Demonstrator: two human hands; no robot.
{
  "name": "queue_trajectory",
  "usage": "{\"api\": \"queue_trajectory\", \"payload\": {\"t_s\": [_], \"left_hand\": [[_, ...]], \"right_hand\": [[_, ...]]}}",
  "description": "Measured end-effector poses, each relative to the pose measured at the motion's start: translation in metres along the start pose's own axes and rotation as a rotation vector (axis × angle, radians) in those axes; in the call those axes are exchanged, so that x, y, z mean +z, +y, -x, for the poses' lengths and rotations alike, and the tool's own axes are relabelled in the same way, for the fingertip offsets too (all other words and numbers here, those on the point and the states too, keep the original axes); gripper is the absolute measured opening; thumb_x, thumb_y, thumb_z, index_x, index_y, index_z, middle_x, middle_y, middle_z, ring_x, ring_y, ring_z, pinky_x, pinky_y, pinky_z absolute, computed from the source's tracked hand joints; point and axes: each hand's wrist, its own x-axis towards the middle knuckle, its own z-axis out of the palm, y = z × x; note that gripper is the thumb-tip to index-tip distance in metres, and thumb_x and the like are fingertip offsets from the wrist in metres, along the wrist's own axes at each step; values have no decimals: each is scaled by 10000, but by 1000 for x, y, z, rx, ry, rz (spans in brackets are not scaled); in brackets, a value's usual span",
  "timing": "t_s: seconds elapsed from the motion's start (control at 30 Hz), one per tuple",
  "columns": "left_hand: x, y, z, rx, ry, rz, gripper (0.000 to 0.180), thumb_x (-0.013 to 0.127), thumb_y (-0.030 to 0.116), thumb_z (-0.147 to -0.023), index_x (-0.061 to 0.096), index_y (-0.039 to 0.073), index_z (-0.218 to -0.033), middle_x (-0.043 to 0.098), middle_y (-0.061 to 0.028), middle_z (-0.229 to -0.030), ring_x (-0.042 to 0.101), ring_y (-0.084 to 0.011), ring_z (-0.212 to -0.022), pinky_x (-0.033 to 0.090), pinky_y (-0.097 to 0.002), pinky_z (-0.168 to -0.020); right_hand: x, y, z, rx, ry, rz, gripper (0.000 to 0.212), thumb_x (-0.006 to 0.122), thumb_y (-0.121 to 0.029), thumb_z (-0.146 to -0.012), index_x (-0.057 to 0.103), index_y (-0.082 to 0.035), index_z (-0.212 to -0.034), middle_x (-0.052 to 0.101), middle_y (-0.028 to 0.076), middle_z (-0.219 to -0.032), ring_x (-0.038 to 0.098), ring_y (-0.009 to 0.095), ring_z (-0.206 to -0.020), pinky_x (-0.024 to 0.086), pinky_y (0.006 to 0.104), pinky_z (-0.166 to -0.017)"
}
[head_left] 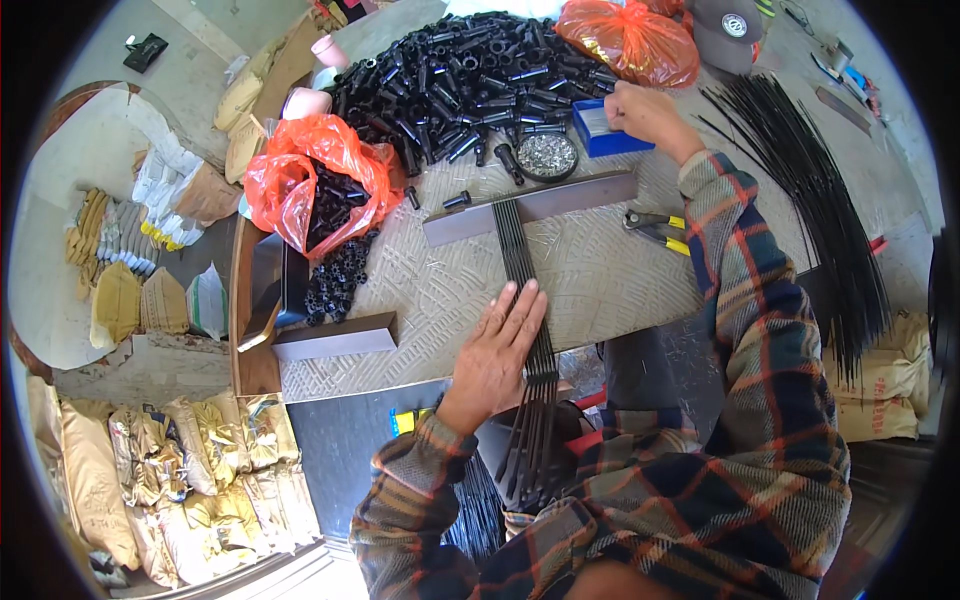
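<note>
My left hand (497, 350) lies flat, fingers stretched out, on a row of thin black rods (516, 250). The rods run side by side toward me, their far ends resting against a long metal angle bar (590, 200); their near ends hang past the table edge. My right hand (652, 118) is at the small blue box (625, 146), fingers curled in at its rim. Anything between those fingertips is hidden. Beside the box sits a round dish of small silvery pieces (547, 156). Cutting pliers with yellow handles (657, 228) lie to the right.
A large heap of black plastic tubes (460, 80) covers the far table. An open red bag (318, 180) of black parts stands left, a tied red bag (630, 42) far right. More black rods (815, 190) lie right. A second metal angle piece (337, 338) sits at the left front edge.
</note>
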Motion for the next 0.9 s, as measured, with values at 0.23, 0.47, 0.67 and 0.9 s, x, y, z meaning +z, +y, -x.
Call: {"api": "queue_trajectory", "payload": {"t_s": [0.23, 0.47, 0.67, 0.9], "left_hand": [[0, 6, 1, -12, 7, -9, 894, 588, 580, -696, 350, -19, -1315, 342, -172, -1374, 305, -341, -1284, 271, -424, -1040], [5, 6, 1, -25, -2, -35, 878, 589, 566, -702, 358, -22, -1311, 340, -179, -1375, 306, -349, -1284, 283, -416, -1035], [1, 9, -1, -37, 12, -18, 736, 566, 433, -755, 378, -20, -1304, 354, -171, -1373, 329, -339, -1276, 290, -397, -1035], [10, 1, 1, -10, -9, -102, 733, 579, 436, -759, 386, -20, -1299, 356, -169, -1372, 336, -343, -1271, 299, -397, -1030]], "right_hand": [[-12, -42, 2, -64, 181, -268, 77, 495, -166, -838, 543, -112, -863, 587, 74, -851, 578, 284, -818, 443, 391, -670], [21, -120, 24, -292, 25, -398, 90, 574, -127, -783, 648, -143, -832, 579, 62, -760, 588, 288, -726, 436, 388, -593], [19, -114, 26, -278, 73, -352, 97, 580, -98, -768, 658, -139, -808, 563, 67, -741, 585, 283, -677, 426, 383, -550], [24, -117, 27, -275, 62, -377, 164, 579, -46, -727, 674, -152, -810, 559, 66, -733, 587, 286, -662, 423, 377, -543]]}}
